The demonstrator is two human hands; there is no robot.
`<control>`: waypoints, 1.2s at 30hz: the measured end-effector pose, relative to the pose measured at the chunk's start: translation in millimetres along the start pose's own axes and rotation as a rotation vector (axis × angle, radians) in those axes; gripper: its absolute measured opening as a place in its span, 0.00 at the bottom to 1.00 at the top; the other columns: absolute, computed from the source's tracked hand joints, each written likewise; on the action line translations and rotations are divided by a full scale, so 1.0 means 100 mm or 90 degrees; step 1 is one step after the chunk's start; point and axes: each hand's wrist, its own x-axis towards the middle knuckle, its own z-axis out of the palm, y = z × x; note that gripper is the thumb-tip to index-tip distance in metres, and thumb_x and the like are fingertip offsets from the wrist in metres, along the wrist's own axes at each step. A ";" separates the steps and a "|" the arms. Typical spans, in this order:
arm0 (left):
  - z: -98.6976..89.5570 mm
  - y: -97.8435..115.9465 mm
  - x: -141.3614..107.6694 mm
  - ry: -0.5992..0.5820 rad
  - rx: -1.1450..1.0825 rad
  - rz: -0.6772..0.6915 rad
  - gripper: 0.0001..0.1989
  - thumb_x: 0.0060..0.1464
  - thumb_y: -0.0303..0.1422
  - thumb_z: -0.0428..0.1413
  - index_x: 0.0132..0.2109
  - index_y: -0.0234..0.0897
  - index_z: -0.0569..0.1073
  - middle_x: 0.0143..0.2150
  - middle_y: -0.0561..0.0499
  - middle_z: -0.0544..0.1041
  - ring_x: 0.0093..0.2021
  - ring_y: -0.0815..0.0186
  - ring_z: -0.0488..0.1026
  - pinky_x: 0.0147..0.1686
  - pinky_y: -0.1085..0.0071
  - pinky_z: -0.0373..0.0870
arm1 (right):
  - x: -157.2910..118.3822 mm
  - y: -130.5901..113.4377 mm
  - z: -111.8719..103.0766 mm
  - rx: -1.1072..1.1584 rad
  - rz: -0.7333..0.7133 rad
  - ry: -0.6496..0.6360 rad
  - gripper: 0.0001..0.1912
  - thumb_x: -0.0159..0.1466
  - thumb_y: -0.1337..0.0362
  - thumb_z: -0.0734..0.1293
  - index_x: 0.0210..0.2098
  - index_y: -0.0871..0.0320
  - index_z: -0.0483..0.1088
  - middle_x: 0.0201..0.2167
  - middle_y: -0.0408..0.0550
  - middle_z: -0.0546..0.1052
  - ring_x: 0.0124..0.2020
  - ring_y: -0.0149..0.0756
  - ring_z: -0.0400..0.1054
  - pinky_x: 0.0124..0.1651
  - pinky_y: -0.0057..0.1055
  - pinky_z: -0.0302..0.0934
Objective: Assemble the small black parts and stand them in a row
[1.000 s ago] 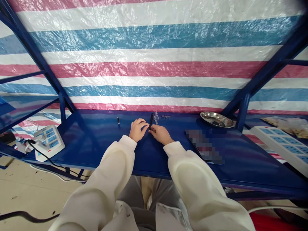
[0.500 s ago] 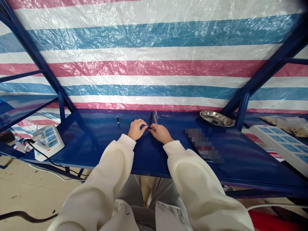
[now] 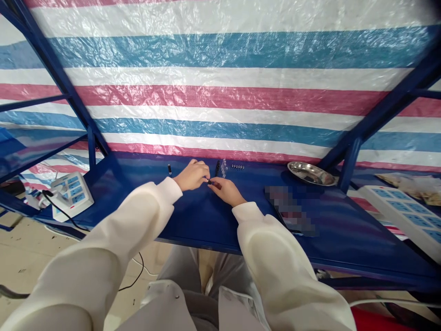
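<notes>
My left hand (image 3: 193,176) is closed in a pinch, its wrist raised and its fingertips meeting those of my right hand (image 3: 226,191). Between them shows a small black piece (image 3: 209,181), gripped by my right thumb and fingers. Whatever my left fingertips pinch is too small to make out. Just beyond my hands stand a row of small black pieces (image 3: 217,166), a row of clear pieces (image 3: 223,168) and a row of small metallic parts (image 3: 237,167). A short black-and-white cylinder (image 3: 169,169) stands upright to the left.
On the blue table (image 3: 203,223), a shiny metal dish (image 3: 327,179) sits at the back right. A blurred-out dark flat object (image 3: 291,212) lies right of my arm. Power strips (image 3: 74,195) flank both sides. Blue frame posts and a striped sheet (image 3: 220,96) close off the back.
My left hand has turned over and its forearm has swung outward to the left. Both hands, with the black piece, have shifted slightly left. The view has tilted a little.
</notes>
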 end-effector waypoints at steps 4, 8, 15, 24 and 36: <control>-0.30 -0.40 0.06 0.009 0.034 -0.077 0.04 0.47 0.27 0.56 0.30 0.38 0.76 0.36 0.48 0.76 0.46 0.58 0.66 0.48 0.60 0.51 | 0.00 0.01 0.01 0.029 0.025 0.019 0.16 0.62 0.58 0.61 0.47 0.56 0.69 0.28 0.44 0.75 0.29 0.32 0.67 0.36 0.27 0.60; -0.40 -0.86 0.02 -0.041 0.103 -0.216 0.03 0.38 0.25 0.60 0.23 0.34 0.73 0.32 0.47 0.73 0.46 0.54 0.64 0.48 0.58 0.50 | 0.00 0.01 0.00 0.019 0.044 0.010 0.14 0.62 0.61 0.60 0.43 0.58 0.71 0.29 0.45 0.75 0.30 0.33 0.68 0.37 0.28 0.60; -0.26 -1.06 -0.15 -0.054 0.087 -0.274 0.04 0.35 0.23 0.60 0.21 0.35 0.72 0.34 0.46 0.71 0.47 0.52 0.63 0.49 0.55 0.52 | 0.00 0.00 -0.01 0.012 0.054 0.004 0.12 0.62 0.62 0.60 0.41 0.57 0.72 0.29 0.46 0.76 0.31 0.34 0.69 0.39 0.29 0.60; -0.24 -1.08 -0.13 -0.078 0.142 -0.280 0.03 0.39 0.25 0.58 0.27 0.35 0.74 0.39 0.44 0.73 0.48 0.52 0.63 0.49 0.53 0.53 | 0.00 0.04 0.01 0.022 0.032 0.021 0.12 0.61 0.62 0.61 0.39 0.57 0.73 0.28 0.46 0.76 0.29 0.33 0.69 0.36 0.29 0.60; -0.25 -1.13 -0.14 -0.097 0.152 -0.306 0.03 0.41 0.27 0.59 0.28 0.34 0.75 0.40 0.43 0.73 0.49 0.50 0.63 0.48 0.53 0.53 | 0.01 0.06 0.02 0.033 0.019 0.041 0.12 0.61 0.61 0.61 0.38 0.57 0.73 0.26 0.46 0.76 0.27 0.34 0.68 0.35 0.30 0.61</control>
